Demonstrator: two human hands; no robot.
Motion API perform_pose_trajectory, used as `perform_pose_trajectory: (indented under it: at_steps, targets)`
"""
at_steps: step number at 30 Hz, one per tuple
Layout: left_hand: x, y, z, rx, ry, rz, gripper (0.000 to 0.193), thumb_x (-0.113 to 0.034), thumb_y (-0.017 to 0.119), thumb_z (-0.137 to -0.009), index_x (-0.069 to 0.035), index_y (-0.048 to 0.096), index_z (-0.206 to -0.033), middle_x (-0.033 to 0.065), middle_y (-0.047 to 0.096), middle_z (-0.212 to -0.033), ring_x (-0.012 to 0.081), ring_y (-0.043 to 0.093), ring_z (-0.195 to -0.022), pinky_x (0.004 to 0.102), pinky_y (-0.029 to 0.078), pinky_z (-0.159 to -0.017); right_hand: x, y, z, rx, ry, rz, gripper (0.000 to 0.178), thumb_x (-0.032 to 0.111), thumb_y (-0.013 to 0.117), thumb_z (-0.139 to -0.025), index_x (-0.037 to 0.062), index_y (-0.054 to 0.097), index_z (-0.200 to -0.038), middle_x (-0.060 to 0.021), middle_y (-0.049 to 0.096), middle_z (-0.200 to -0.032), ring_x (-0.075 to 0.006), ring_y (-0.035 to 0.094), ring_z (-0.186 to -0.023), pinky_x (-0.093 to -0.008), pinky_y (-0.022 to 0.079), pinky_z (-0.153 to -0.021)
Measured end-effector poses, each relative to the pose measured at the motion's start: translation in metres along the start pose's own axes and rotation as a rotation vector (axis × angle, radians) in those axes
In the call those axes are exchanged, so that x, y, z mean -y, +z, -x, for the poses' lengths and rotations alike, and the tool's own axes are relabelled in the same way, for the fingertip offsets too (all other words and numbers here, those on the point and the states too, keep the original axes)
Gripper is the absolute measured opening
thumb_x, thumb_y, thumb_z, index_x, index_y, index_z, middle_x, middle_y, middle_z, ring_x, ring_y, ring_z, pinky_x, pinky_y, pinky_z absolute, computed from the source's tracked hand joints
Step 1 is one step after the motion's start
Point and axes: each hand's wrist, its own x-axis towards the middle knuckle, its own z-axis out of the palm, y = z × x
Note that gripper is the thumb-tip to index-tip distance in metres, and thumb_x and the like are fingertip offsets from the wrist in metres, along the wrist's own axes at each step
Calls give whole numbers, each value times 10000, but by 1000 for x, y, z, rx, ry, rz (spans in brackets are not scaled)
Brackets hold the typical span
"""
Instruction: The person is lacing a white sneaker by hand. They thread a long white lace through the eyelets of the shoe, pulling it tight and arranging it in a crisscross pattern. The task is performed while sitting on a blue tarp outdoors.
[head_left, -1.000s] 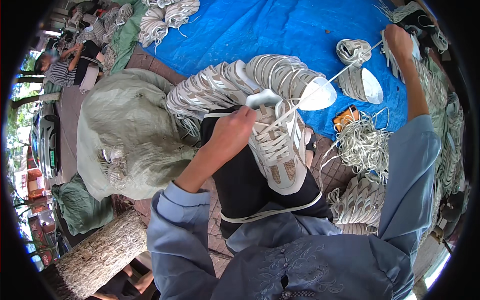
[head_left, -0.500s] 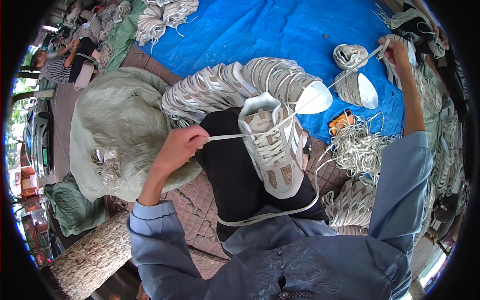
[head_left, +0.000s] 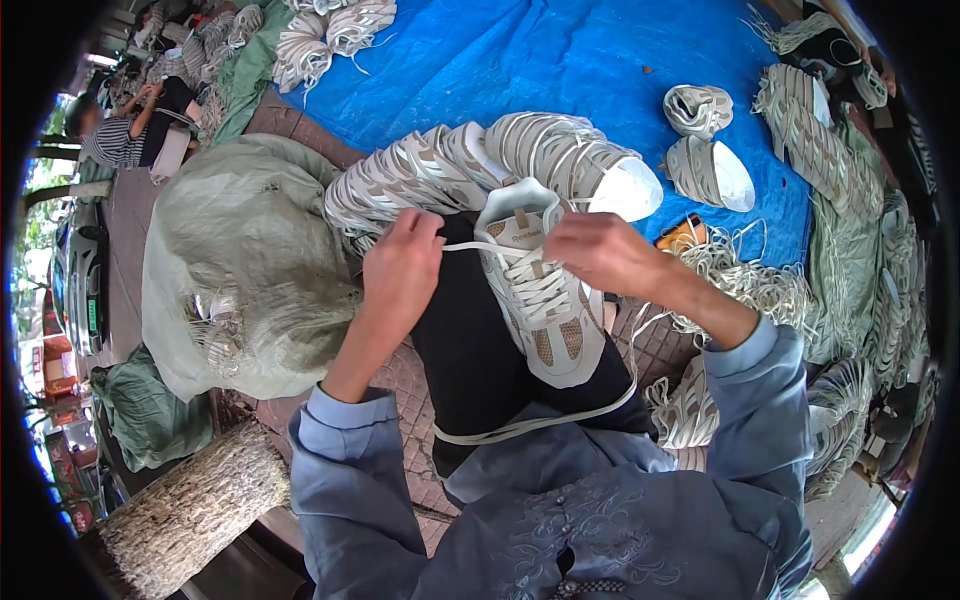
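Two hands on one shoe — a beige and white sneaker upper (head_left: 540, 300) lying on the person's dark lap at centre frame, toe toward the bottom, tongue toward the top. Left hand (head_left: 403, 268) sits just left of the tongue, fingers curled shut on the white lace (head_left: 462, 247) where it leaves the top eyelets. Right hand (head_left: 598, 252) is at the upper right edge of the upper, fingers closed; it looks pinched on the other lace end, but the grip point itself is hidden behind the knuckles. Lace rows already cross most of the throat, and a long slack loop of lace (head_left: 540, 420) trails below the toe across the lap.

Step, as I read it: lacing is near its top end — both ends being drawn snug at the last eyelets. Next move likely calls for even tension on both sides, then either threading the final pair or crossing the ends; slack below needs taking up first.

Around it: row of nested finished uppers (head_left: 470, 165) just above the hands, blue tarp (head_left: 560, 60) behind, grey-green sack (head_left: 240, 260) at left, bundle of loose laces (head_left: 745, 285) at right, log stump (head_left: 190, 510) lower left.
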Motion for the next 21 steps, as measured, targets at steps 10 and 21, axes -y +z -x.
perform_pose_trajectory:
  at_steps: [10, 21]
  targets:
    - [-39, 19, 22, 48, -15, 376, 78, -32, 591, -731, -47, 549, -795, 87, 548, -741, 268, 567, -635, 340, 459, -540, 12, 8, -11, 155, -240, 556, 120, 150, 547, -616, 51, 493, -656, -47, 498, -598, -152, 554, -582, -254, 416, -489]
    - [-62, 42, 25, 37, -116, 518, 56, -47, 573, -748, -63, 551, -797, 96, 550, -686, 283, 559, -593, 347, 451, -508, 5, 13, 16, -81, 218, -40, 181, 9, 622, -579, 74, 566, -738, -58, 507, -709, -236, 543, -707, -334, 471, -589]
